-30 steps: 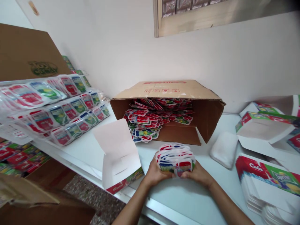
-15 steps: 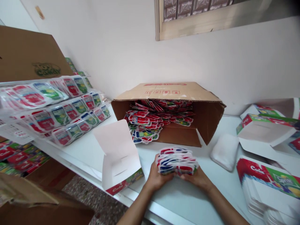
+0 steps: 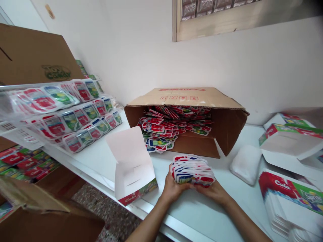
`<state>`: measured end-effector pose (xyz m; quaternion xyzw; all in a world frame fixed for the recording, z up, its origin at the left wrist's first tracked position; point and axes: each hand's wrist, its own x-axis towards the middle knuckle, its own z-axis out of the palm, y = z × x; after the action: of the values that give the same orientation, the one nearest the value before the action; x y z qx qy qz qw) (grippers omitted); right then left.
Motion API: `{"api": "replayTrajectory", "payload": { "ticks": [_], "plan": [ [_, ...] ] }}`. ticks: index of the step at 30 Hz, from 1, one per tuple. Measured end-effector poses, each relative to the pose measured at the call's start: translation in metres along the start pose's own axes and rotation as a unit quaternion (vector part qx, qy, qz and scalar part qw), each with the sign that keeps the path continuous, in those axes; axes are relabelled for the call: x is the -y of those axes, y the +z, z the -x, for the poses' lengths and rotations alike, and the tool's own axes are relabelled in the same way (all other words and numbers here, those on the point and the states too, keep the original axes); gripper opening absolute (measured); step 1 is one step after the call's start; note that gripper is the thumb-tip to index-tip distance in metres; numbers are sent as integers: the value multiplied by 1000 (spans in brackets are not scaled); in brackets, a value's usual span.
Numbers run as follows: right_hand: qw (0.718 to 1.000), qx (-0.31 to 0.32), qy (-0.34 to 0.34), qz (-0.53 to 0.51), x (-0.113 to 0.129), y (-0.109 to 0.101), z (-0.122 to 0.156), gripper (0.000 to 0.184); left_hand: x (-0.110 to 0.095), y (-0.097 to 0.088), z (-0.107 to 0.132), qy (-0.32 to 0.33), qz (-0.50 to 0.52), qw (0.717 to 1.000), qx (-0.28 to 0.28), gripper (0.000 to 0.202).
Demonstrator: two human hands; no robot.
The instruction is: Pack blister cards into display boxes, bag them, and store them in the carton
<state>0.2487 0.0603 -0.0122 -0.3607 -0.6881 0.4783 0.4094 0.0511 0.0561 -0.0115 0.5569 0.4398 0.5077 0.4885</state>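
A thick stack of can-shaped candy packets (image 3: pixel 193 171), red, blue and white, is held between both my hands just over the white table. My left hand (image 3: pixel 173 185) wraps its left end, and my right hand (image 3: pixel 214 191) grips the right end, thumbs close together at the front. Behind the stack, a cardboard box (image 3: pixel 186 95) lies on its side, with a heap of similar packets (image 3: pixel 161 131) inside. To the left of my hands stands an open white display box (image 3: pixel 136 168) with a Cola and green printed front.
Long clear bags of packets (image 3: pixel 83 117) lie at left by a brown carton (image 3: pixel 30 53). Flat Cola cartons (image 3: pixel 282 198), a white wrapped pad (image 3: pixel 246 164) and an open display box (image 3: pixel 285 141) sit at right. Below the table edge is a cardboard box (image 3: pixel 50 218).
The view has shifted slightly, so the scene sits a little to the right. Both hands still hold the stack, and the packets are tilted a bit differently.
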Motion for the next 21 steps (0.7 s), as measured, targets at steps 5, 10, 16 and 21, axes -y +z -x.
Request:
{"api": "replayTrajectory", "payload": {
  "ticks": [5,10,16,21],
  "plan": [
    [997,-68,4,44,-11,6,-4,38,3,1,2,25,-16,999,-35,74],
    [993,-79,76,-36,-12,9,-4,43,0,5,6,-5,-46,996,-80,78],
    [989,-32,129,-63,53,15,-39,45,-48,-10,15,-27,-64,977,-201,76],
    [992,57,38,-104,127,63,-101,51,-112,-74,27,2,-53,955,-292,69]
  ]
}}
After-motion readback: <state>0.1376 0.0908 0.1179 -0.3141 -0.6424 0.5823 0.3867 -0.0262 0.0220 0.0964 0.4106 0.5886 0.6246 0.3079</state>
